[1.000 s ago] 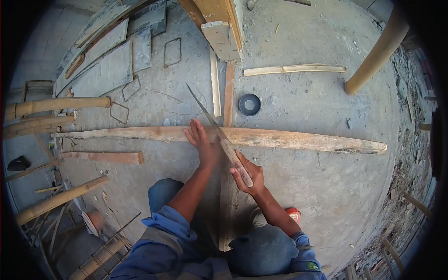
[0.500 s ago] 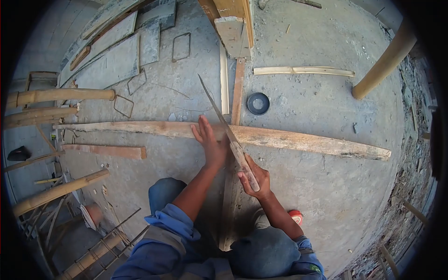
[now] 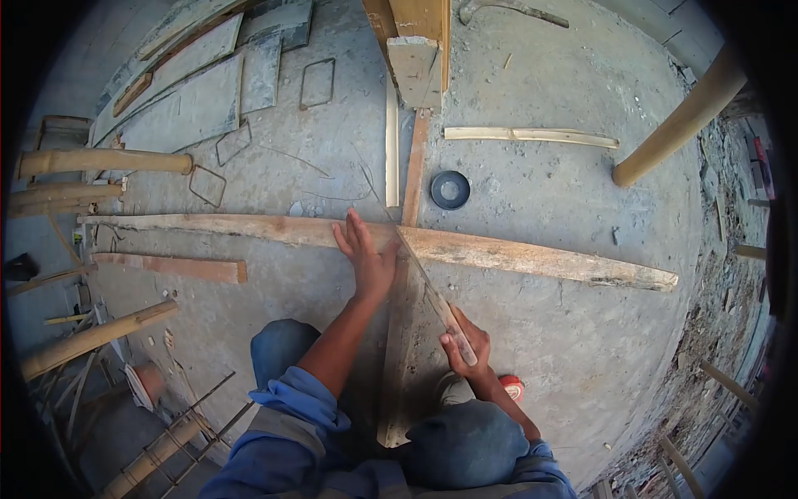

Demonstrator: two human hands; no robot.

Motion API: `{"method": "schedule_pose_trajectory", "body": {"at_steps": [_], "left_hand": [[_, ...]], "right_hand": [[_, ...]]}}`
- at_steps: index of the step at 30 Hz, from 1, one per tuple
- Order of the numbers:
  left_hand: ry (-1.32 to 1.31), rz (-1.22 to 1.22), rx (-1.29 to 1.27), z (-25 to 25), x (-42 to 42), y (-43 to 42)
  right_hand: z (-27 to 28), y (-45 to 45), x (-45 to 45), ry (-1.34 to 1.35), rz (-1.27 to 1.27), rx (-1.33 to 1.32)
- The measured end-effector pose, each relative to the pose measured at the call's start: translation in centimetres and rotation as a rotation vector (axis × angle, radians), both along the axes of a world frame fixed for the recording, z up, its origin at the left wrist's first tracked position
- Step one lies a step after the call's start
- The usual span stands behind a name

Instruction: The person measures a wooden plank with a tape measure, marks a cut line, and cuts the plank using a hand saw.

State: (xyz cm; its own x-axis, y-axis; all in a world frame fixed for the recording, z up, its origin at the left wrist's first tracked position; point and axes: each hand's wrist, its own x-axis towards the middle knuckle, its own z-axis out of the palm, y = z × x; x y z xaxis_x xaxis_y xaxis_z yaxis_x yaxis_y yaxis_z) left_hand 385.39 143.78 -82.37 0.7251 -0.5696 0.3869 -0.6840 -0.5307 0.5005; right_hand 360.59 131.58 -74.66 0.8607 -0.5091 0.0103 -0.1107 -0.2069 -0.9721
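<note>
A long wooden board (image 3: pixel 515 254) lies crosswise over a narrower beam (image 3: pixel 399 349) that runs between my legs. My left hand (image 3: pixel 370 258) rests on the board just left of the crossing, fingers apart and pointing away from me. My right hand (image 3: pixel 470 343) is wrapped round the wooden handle of a handsaw (image 3: pixel 426 287). The saw's thin blade slants up and to the left across the board, right beside my left hand. Its far end is blurred.
Beyond the board stand a wooden post (image 3: pixel 416 71) and a dark round bowl (image 3: pixel 450 190). A pale strip (image 3: pixel 532 135) lies at the upper right near a bamboo pole (image 3: pixel 682 121). Grey panels (image 3: pixel 187 100), wire loops and bamboo poles (image 3: pixel 108 162) are on the left.
My right hand has pulled the saw back towards me and slightly right, so more of the blade lies on my side of the board. My left hand stays on the board.
</note>
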Motion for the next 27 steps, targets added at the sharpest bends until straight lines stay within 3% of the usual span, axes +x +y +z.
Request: {"method": "schedule_pose_trajectory", "body": {"at_steps": [3,5,7,9,12,16,18,21,24,25,27], "left_hand": [[0.221,0.122,0.066,1.5,-0.9,-0.6],[0.156,0.086,0.076,1.0,-0.5,-0.3],[0.103,0.032,0.045,0.8,-0.4,-0.2],[0.118,0.053,0.039,1.0,-0.1,-0.7],[0.233,0.133,0.092,2.0,-0.9,-0.7],[0.07,0.101,0.112,1.5,-0.7,-0.8],[0.112,0.085,0.099,1.8,-0.7,-1.2],[0.106,0.122,0.085,2.8,-0.8,-0.8],[0.099,0.131,0.05,2.3,-0.7,-0.5],[0.169,0.236,0.074,2.8,-1.1,-0.8],[0.193,0.465,-0.073,2.8,-1.9,-1.2]], "right_hand": [[0.6,1.0,-6.5,0.002,0.036,0.038],[0.9,1.0,-4.0,0.049,-0.004,0.121],[-0.9,0.7,3.8,-0.025,0.007,-0.053],[-0.9,0.3,5.9,-0.036,0.023,-0.108],[0.5,0.5,-0.9,0.046,0.035,-0.04],[0.5,1.3,-6.6,0.025,-0.009,-0.046],[-1.2,1.1,-2.8,0.071,-0.012,-0.05],[-1.9,1.0,4.6,-0.1,-0.004,-0.231],[1.2,-0.4,3.7,0.007,-0.013,0.057],[1.9,-1.2,2.8,-0.127,-0.007,0.049],[5.2,-3.2,0.8,-0.115,-0.042,0.003]]}}
